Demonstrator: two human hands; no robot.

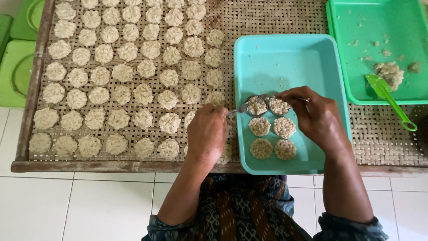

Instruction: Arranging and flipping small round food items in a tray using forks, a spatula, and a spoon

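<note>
Head view: the left hand (206, 134) sits at the near left edge of the turquoise tray (285, 58), its grip closed round the handle of a fork (240, 108) whose tines run out toward 2 o'clock and rest on the left of two small round metal moulds (257, 106). The fork's long axis lies roughly from 8 to 2 o'clock, handle low-left, tines high-right.

The right hand (317, 117) comes in from 4 o'clock, fingertips pinched over the right-hand mould (279, 106); its grip is nearly shut, and what it holds beyond the rim or a thin metal handle at 3 o'clock I cannot tell. Both moulds are filled with pale grainy rice mash and sit side by side, touching, near the middle of the tray.

Just at 6 o'clock from the moulds lie four pressed rice discs (272, 137) in two rows of two, close together but apart from the moulds. The left hand is nearer the left mould, the right hand nearer the right.

At 9 o'clock from the tray, the woven bamboo drying mat (276, 18) carries many more discs (129, 71) in rough rows. At 2 o'clock a green tray (379, 18) holds a lump of rice mash (390, 72) with a green plastic spatula (390, 100) beside it, its handle pointing to 5 o'clock. The mat rests on a wooden-framed desk above white floor tiles (67, 205)
</note>
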